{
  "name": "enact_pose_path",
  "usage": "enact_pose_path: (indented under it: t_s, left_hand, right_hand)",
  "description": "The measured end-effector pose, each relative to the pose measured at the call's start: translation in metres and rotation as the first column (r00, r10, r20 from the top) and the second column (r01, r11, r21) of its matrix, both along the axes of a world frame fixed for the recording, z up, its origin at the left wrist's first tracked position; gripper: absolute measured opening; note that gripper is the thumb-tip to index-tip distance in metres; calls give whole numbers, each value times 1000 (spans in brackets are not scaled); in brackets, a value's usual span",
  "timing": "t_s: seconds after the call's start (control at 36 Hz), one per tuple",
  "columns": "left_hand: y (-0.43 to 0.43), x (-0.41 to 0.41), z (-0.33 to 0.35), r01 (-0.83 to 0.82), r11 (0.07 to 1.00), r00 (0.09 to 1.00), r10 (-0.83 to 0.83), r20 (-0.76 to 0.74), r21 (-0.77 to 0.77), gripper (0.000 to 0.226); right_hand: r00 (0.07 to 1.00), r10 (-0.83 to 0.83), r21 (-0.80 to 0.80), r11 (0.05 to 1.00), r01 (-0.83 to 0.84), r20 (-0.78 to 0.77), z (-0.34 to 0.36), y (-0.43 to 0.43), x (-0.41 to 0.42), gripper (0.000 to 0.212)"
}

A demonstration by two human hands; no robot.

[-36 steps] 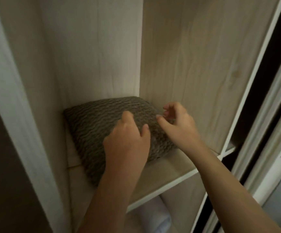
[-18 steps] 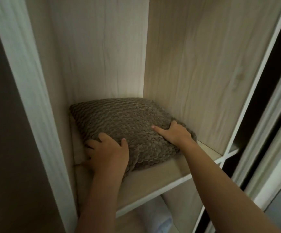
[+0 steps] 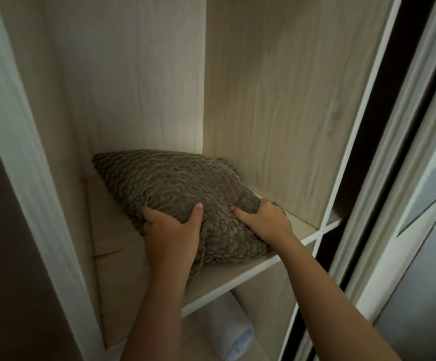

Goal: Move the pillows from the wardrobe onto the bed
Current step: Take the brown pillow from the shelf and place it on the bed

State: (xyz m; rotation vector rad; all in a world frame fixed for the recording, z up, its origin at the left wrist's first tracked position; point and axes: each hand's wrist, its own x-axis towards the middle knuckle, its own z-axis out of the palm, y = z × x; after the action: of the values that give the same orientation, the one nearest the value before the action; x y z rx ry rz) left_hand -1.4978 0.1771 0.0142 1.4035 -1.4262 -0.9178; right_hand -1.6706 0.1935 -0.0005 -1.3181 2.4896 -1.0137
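Left hand and right hand each grip the near edge of the pillow on the wardrobe shelf.

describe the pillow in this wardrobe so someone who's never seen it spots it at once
Inside the open pale-wood wardrobe, find the shelf in mid-view. On it lies a square, brown-grey, chunky-knit pillow, its near edge gripped by the left hand and right hand. Its neighbour, a smooth pale rolled cloth one shelf down, is lighter and untextured.

Pillow grey-brown (scale-like knit); wardrobe pale woodgrain, white edges; rolled towel white
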Motion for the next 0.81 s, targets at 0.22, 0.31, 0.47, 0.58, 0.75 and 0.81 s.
enact_pose_path:
  t_s: [0.22, 0.31, 0.47, 0.58, 0.75, 0.81]
  left_hand:
    - [9, -11, -2, 134, 985, 888, -72, -454, 106, 72]
    - [14, -14, 1, 177, 976, 838, -82, -539, 127, 59]
    - [41, -22, 17, 258, 966, 784, -203, -587, 11, 49]
    - [65, -29, 28, 372, 923, 743, -360, -564, -100, 50]
    - [102, -34, 41, 524, 817, 644, -565, -516, -241, 40]
    - [115, -34, 43, 578, 766, 593, -631, -501, -281, 39]
  right_hand:
    - [995, -6, -73, 997, 14, 102, -3, 38, -2, 66]
    - [989, -21, -104, 994, 36, 146, -6, 55, -2, 60]
    - [968, -30, -203, 976, 83, 249, -4, 92, 0, 22]
    - [975, -109, -294, 941, 165, 196, 7, 121, -2, 23]
    - [958, -277, -451, 848, 279, 71, 25, 175, 2, 16]
    - [943, -331, -490, 816, 306, 36, 26, 195, 5, 15]
